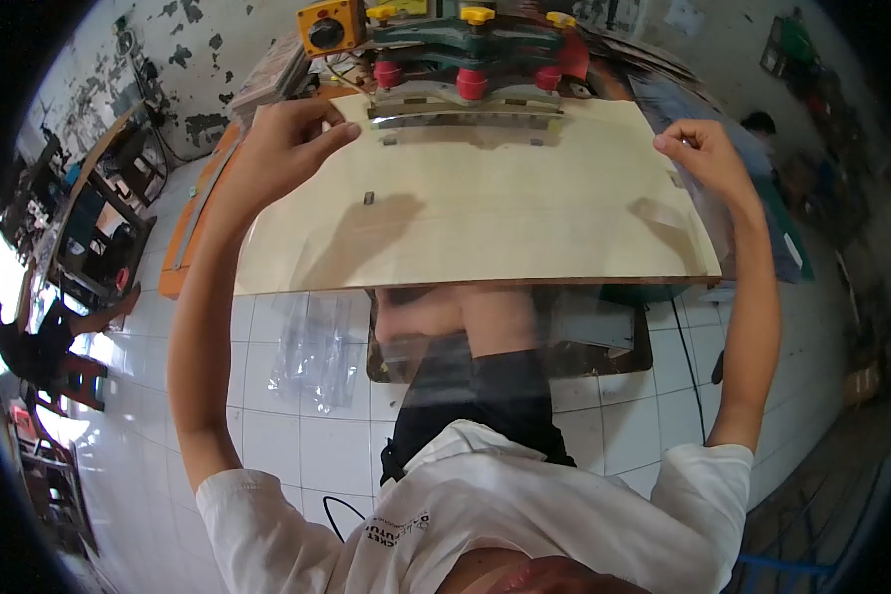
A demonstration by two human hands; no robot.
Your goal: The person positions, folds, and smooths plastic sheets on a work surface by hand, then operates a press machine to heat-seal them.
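A pale cream board lies in front of me, its near edge above my lap. Over it stretches a clear plastic sheet, see-through, its near part hanging over my legs. My left hand pinches the sheet at the board's upper left, thumb against fingers. At the upper right my right hand has its fingertips pinched at the sheet's far right part. Between the hands, at the board's far edge, stands a dark green clamp-like machine with red and yellow knobs. A small dark mark shows on the board.
A yellow switch box is left of the machine. Stacked sheets lie behind my left hand. A clear plastic bag rests on the tiled floor. Another person sits at far left, and a head shows at right.
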